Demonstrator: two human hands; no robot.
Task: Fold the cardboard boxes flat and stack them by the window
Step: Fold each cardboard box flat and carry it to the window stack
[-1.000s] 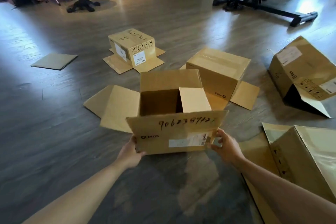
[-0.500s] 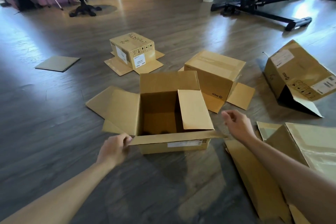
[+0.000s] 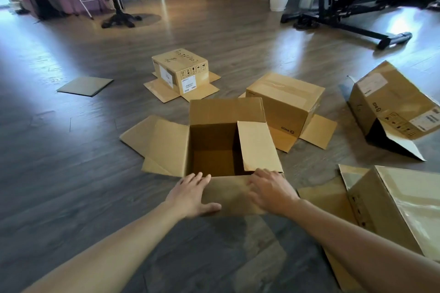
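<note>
Open box [image 3: 215, 147] dead centre of floor [image 3: 71, 173], mouth up, near flap [image 3: 229, 195] at 6 o'clock now pushed down and outward, lying near flat; a second ago held upright with handwritten number showing. Left flap splayed at 9 o'clock, right flap [image 3: 258, 146] tipped inward over mouth. Left hand [image 3: 192, 194] flat on near flap's left end, fingers straight and spread, pressing, gripping nothing. Right hand [image 3: 270, 191] palm-down on flap's right end, fingers relaxed, also pressing, not grasping. Both released from earlier edge grip. Means: flaps opened out, walls upright, collapse not yet done. Other boxes unfolded: small labelled box [image 3: 181, 71] at 11 o'clock, taped box [image 3: 285, 104] at 1, tipped box [image 3: 390, 107] at 2 to 3, another [image 3: 395, 209] at 4. Flat cardboard sheet [image 3: 84, 86] at 10. No stack visible, window not identifiable.
</note>
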